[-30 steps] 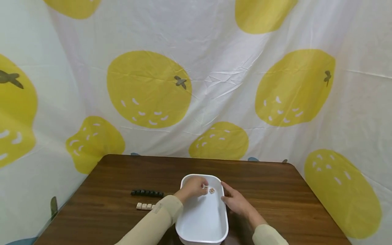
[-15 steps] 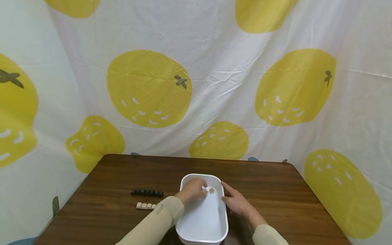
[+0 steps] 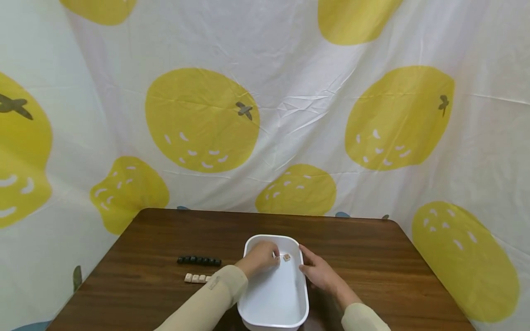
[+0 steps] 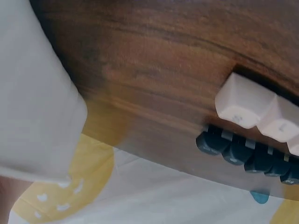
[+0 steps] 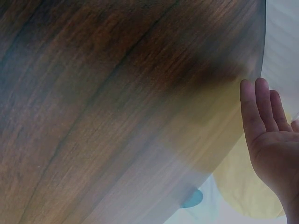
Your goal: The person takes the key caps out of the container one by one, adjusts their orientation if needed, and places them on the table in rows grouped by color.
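Observation:
A white rectangular tub (image 3: 273, 303) stands on the table. Inside its far part, my left hand (image 3: 262, 257) reaches down with curled fingers and pinches a small pale keycap (image 3: 279, 259), mostly hidden by the fingertips. Just right of it, another keycap (image 3: 287, 257) with orange-brown marks lies on the tub floor. My right hand (image 3: 320, 273) rests against the tub's right wall, fingertips near the rim; in the right wrist view that hand's fingers (image 5: 264, 107) look straight. The left wrist view shows only a bit of skin below the sleeve (image 4: 37, 102), not the fingers.
Left of the tub, a row of black keycaps (image 3: 199, 261) lies on the brown wooden table (image 3: 124, 285). Nearer me is a row of cream keycaps (image 3: 198, 278), its right end covered by my left sleeve. A lemon-patterned cloth (image 3: 290, 138) hangs behind the table.
My left fingers have lowered a little and shifted around the keycap in the tub, turning it. The other keycap, the tub and my right hand stay in place.

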